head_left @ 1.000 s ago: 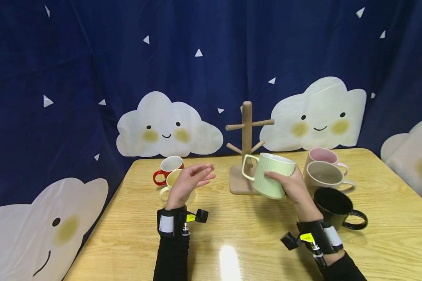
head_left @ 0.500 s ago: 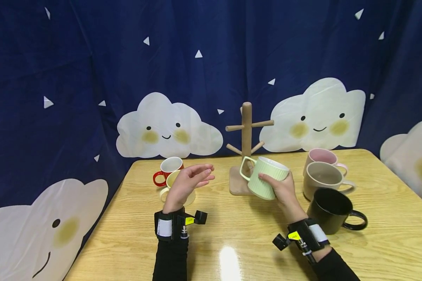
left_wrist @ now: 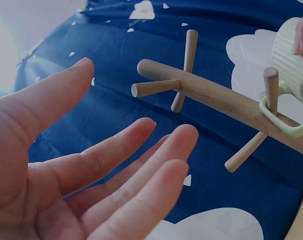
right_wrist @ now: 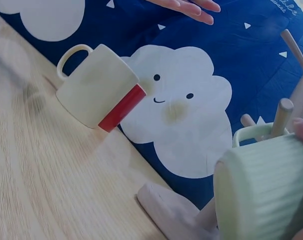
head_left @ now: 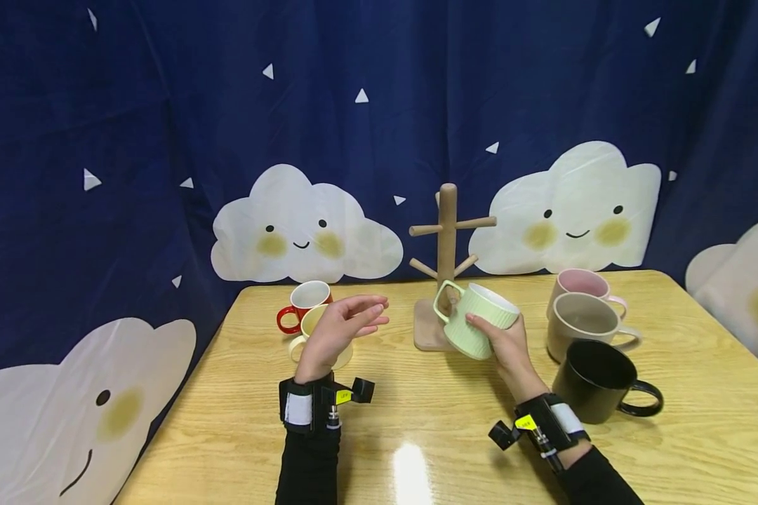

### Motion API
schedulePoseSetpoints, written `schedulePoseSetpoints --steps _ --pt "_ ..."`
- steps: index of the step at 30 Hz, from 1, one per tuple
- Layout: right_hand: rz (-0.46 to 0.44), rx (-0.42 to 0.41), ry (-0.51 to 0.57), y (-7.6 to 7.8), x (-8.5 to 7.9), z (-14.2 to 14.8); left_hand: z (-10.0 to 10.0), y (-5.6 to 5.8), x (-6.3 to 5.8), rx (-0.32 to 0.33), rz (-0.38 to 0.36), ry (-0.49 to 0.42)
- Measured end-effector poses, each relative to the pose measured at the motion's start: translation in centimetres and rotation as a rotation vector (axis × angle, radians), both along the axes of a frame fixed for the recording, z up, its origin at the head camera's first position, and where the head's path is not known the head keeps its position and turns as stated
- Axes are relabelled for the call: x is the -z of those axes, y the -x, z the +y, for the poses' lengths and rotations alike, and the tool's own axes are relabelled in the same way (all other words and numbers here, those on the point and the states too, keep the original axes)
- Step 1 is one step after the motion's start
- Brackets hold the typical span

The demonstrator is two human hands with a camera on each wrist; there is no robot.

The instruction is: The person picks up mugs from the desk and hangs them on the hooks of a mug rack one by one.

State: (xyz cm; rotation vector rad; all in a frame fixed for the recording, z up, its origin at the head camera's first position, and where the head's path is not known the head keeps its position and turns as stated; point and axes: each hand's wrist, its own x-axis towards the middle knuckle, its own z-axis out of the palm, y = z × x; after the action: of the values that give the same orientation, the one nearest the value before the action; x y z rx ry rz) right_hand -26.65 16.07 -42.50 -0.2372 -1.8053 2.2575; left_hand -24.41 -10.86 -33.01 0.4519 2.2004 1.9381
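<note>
My right hand (head_left: pixel 508 347) grips the pale green ribbed mug (head_left: pixel 480 305) round its body, thumb on the near side. The mug is tilted, its handle toward the wooden mug tree (head_left: pixel 447 238). In the left wrist view, a lower peg (left_wrist: pixel 271 82) pokes up through the loop of the mug's handle (left_wrist: pixel 291 131); the right wrist view also shows the peg (right_wrist: pixel 282 117) at that handle. My left hand (head_left: pixel 335 333) hovers left of the tree with fingers extended and holds nothing. It partly covers a pale yellow mug (head_left: pixel 309 321).
Behind the yellow mug stands a red mug (head_left: pixel 302 300) with a white inside. On the right, a pink mug (head_left: pixel 581 283), a taupe mug (head_left: pixel 571 333) and a black mug (head_left: pixel 587 393) stand in a row on the wooden table (head_left: pixel 379 421). A dark blue curtain (head_left: pixel 328 140) hangs behind.
My right hand has brought the green mug slightly left and tilted it further, its handle now at the tree's lower peg. The left hand has stayed about where it was.
</note>
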Motion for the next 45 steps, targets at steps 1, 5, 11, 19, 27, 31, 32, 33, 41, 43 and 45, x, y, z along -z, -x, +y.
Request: schedulePoseSetpoints --steps 1,5,11,19,27,31,32,33,41,43,45 --pt "0.010 -0.014 0.000 0.0 0.1 0.1 0.0 0.0 0.0 0.001 0.002 0.000" --pt "0.016 -0.066 -0.017 0.1 0.1 0.4 0.2 0.0 0.1 0.009 0.000 -0.010" --pt "-0.074 -0.166 -0.063 0.2 -0.3 1.5 0.2 0.0 0.2 0.017 0.005 0.002" --pt "-0.146 -0.264 -0.176 0.5 -0.3 2.8 0.2 0.0 0.2 -0.003 -0.003 0.016" --pt "-0.078 -0.251 -0.226 0.8 0.4 3.4 0.3 0.1 0.3 -0.020 -0.005 0.032" --pt "-0.075 -0.210 -0.220 -0.2 -1.6 3.4 0.2 0.1 0.2 -0.025 -0.007 0.037" --pt "-0.071 -0.195 -0.208 -0.5 -2.1 3.5 0.2 0.1 0.2 -0.024 -0.006 0.037" --pt "-0.081 -0.189 -0.207 -1.0 -3.1 3.6 0.1 0.1 0.2 -0.026 -0.009 0.038" --pt "-0.043 -0.181 -0.141 -2.7 -6.3 4.6 -0.1 -0.1 -0.1 -0.041 -0.003 0.052" --pt "-0.041 -0.180 -0.142 -2.8 -6.4 4.7 -0.1 -0.1 -0.1 -0.045 -0.005 0.059" --pt "-0.038 -0.177 -0.150 -2.8 -6.5 4.9 -0.1 -0.1 -0.2 -0.053 -0.009 0.068"
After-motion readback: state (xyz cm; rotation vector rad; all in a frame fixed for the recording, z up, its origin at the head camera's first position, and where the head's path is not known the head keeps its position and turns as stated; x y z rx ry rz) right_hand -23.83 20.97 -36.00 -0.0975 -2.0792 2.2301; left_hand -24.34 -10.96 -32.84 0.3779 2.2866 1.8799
